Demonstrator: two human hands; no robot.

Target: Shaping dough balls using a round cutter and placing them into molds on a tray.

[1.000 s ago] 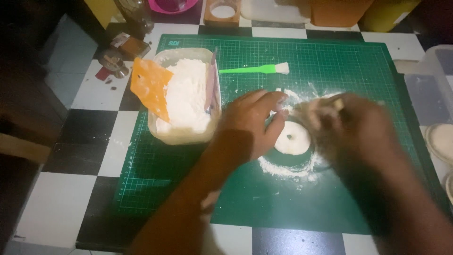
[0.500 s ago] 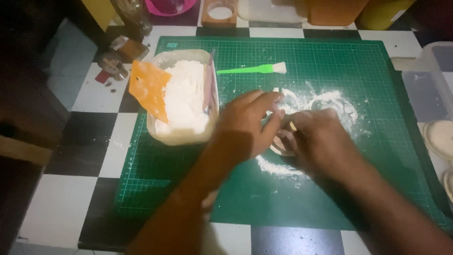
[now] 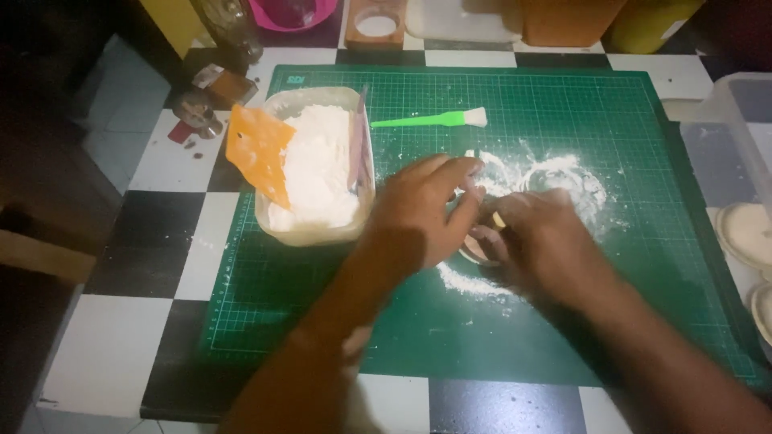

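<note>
Both hands are cupped over a small round mould (image 3: 476, 251) on the floury green cutting mat (image 3: 563, 104): left hand (image 3: 418, 213) curled around it, right hand (image 3: 543, 241) pressing beside, flour tub (image 3: 314, 165) just left.

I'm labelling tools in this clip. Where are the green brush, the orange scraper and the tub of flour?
green brush (image 3: 418, 120), head view, on the middle of its green handle.
orange scraper (image 3: 259, 153), head view, on the middle of its flat blade.
tub of flour (image 3: 310, 237), head view, on its near rim.

A tub of flour (image 3: 315, 169) sits at the cutting mat's (image 3: 643, 112) left edge, a scraper (image 3: 259, 153) standing in it. A brush (image 3: 434, 120) lies near the back edge.
</note>
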